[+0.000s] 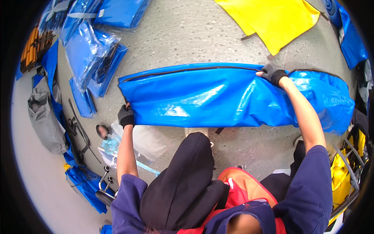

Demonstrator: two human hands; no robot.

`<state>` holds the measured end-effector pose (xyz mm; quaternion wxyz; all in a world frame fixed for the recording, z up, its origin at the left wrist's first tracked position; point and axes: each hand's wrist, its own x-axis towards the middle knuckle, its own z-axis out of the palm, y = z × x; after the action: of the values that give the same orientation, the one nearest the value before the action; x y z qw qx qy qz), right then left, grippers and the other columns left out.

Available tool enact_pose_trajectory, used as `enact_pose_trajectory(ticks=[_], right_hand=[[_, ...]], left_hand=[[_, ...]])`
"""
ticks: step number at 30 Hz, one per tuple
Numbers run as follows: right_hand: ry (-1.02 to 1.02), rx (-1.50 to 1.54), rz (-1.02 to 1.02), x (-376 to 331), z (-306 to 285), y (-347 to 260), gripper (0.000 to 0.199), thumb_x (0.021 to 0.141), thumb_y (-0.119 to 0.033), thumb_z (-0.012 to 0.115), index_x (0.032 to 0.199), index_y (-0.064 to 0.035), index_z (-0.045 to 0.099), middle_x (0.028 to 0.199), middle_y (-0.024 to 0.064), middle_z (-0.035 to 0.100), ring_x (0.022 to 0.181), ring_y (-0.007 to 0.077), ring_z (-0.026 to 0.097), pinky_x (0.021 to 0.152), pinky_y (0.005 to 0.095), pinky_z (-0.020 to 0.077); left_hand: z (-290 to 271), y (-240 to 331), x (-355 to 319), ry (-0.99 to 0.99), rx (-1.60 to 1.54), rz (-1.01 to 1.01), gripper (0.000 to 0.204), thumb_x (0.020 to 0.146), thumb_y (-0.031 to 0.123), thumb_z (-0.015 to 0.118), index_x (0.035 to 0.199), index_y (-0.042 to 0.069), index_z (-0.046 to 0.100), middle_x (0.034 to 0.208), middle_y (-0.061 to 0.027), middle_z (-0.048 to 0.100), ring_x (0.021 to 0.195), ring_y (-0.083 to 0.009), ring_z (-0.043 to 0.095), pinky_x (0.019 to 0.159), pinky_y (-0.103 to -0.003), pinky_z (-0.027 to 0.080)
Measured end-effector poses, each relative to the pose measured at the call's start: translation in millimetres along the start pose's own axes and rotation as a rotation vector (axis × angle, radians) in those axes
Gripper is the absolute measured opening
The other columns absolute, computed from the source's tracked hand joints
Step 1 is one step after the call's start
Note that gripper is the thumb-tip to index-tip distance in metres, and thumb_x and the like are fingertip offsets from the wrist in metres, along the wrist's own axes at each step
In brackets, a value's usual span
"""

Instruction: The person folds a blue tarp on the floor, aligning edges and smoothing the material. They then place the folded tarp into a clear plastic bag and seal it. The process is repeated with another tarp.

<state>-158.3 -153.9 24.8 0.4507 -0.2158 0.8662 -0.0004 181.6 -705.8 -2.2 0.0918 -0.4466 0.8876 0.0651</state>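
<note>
A long folded blue tarpaulin [194, 99] lies across the floor in front of me, with a black-edged seam along its far side. Its surface is shiny and creased, bulging and rumpled toward the right end. At the tarpaulin's left end, my left hand [126, 116] in a black-and-grey work glove is closed on the edge. My right hand [272, 74], gloved alike, grips the far edge right of the middle, fingers curled at the black seam. Part of each hand's fingers is hidden.
Blue sheets in clear plastic [87, 54] are piled at the far left, by orange rods [30, 48]. A yellow sheet [272, 23] lies beyond the tarpaulin. Near my left arm are clear plastic wrapping [148, 142] and black straps [80, 128]. A metal frame [352, 187] stands at right.
</note>
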Motion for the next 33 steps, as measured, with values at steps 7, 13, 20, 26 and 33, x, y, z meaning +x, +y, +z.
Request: enact_pose_trajectory(ticks=[7,13,20,26,33], right_hand=[[0.061,-0.018,-0.025,-6,6,1,0.057,0.086,-0.059,0.045,0.099,-0.0088,0.069,0.105,0.0166,0.065,0.099,0.0325,0.062,0.088,0.0428,0.0464],[0.123,-0.073,-0.101,-8,0,-2,0.037,0.089,-0.043,0.047,0.106,-0.0152,0.065,0.113,0.0142,0.061,0.104,0.0331,0.058,0.085,0.0443,0.0462],[0.461,-0.258,-0.179,-2,22,0,0.028,0.089,-0.037,0.048,0.107,-0.0215,0.064,0.115,0.0072,0.057,0.110,0.0274,0.054,0.078,0.0555,0.0454],[0.436,-0.307,-0.212,-31,54,-11,0.030,0.089,-0.033,0.046,0.109,-0.0180,0.063,0.123,0.0082,0.056,0.109,0.0277,0.055,0.083,0.0509,0.0452],[0.439,-0.193,-0.314,2,47,-15,0.032,0.083,-0.036,0.057,0.096,-0.0078,0.067,0.097,0.0143,0.067,0.090,0.0324,0.064,0.078,0.0463,0.0491]], left_hand=[[-86,198,-31,0.282,-0.084,1.133,0.060,0.081,0.043,0.063,0.121,0.001,0.051,0.109,-0.0218,0.058,0.106,-0.0402,0.053,0.096,-0.047,0.039],[-24,234,-2,-0.158,0.328,1.269,0.040,0.086,0.038,0.057,0.106,0.003,0.058,0.103,-0.0204,0.058,0.095,-0.0371,0.055,0.087,-0.045,0.044],[-25,254,8,-0.263,0.451,1.271,0.021,0.088,0.024,0.052,0.097,0.007,0.059,0.099,-0.0151,0.060,0.092,-0.0330,0.058,0.081,-0.043,0.047],[-3,202,-51,-0.256,0.413,1.182,0.022,0.088,0.023,0.052,0.103,0.007,0.058,0.106,-0.0138,0.058,0.098,-0.0336,0.054,0.086,-0.044,0.044],[19,199,-65,-0.104,0.779,0.969,0.033,0.087,0.026,0.044,0.115,0.013,0.057,0.111,-0.0140,0.059,0.106,-0.0302,0.054,0.094,-0.048,0.038]])
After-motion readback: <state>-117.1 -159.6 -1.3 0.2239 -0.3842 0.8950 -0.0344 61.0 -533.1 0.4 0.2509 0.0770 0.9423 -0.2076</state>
